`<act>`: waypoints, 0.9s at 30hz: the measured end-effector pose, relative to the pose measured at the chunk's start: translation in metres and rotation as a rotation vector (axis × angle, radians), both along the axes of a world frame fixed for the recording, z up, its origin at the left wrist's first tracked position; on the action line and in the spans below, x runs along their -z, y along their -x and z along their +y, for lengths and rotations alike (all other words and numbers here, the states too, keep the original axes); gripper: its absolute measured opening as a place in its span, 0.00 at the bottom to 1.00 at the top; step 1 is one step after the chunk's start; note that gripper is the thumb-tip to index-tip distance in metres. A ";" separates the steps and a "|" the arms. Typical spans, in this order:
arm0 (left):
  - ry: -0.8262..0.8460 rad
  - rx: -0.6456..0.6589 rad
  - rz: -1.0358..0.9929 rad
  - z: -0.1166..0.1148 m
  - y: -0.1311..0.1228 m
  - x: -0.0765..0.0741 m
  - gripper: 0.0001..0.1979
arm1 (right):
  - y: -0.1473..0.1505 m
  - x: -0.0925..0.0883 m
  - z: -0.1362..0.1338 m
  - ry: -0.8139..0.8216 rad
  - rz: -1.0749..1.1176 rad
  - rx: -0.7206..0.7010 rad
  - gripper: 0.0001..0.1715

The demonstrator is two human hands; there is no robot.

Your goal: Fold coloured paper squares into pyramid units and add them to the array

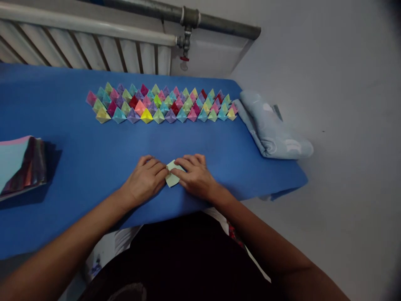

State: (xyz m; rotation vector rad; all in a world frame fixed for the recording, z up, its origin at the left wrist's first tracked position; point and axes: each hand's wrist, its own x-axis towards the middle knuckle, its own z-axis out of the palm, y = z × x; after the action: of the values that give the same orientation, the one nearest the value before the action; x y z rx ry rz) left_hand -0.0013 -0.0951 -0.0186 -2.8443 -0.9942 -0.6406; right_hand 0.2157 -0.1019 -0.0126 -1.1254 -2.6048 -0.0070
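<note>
A small pale green piece of folded paper [172, 179] lies on the blue-covered table near its front edge. My left hand [148, 174] is at its left side, fingers curled, with the fingertips closed on the paper's edge. From the right, my right hand [196, 173] presses on the paper with thumb and forefinger, the other fingers curled. The hands hide part of its upper and right edges. Beyond them, several folded paper pieces [158, 116] in many colours stand in staggered rows.
A stack of coloured paper sheets [12, 161] sits at the left. At the right end of the table [125, 140] lies a folded grey-blue patterned cloth [272, 129]. A white radiator [94, 50] and a pipe with a red-handled valve [184, 58] run behind the table.
</note>
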 end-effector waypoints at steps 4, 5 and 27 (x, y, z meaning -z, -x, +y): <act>0.072 -0.008 0.009 -0.001 0.002 -0.003 0.11 | -0.004 -0.005 -0.014 0.057 -0.001 0.101 0.16; 0.095 -0.010 0.000 -0.001 0.003 -0.004 0.11 | -0.005 -0.005 -0.016 0.064 0.002 0.121 0.15; 0.440 -0.222 -0.171 0.014 0.005 -0.002 0.14 | 0.008 0.001 -0.019 0.373 0.368 0.512 0.10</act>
State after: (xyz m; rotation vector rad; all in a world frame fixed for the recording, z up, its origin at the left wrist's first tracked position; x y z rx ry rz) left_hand -0.0064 -0.0808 -0.0165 -3.0008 -1.6360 -0.7296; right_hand 0.2082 -0.1208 -0.0132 -1.7067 -1.9842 0.5374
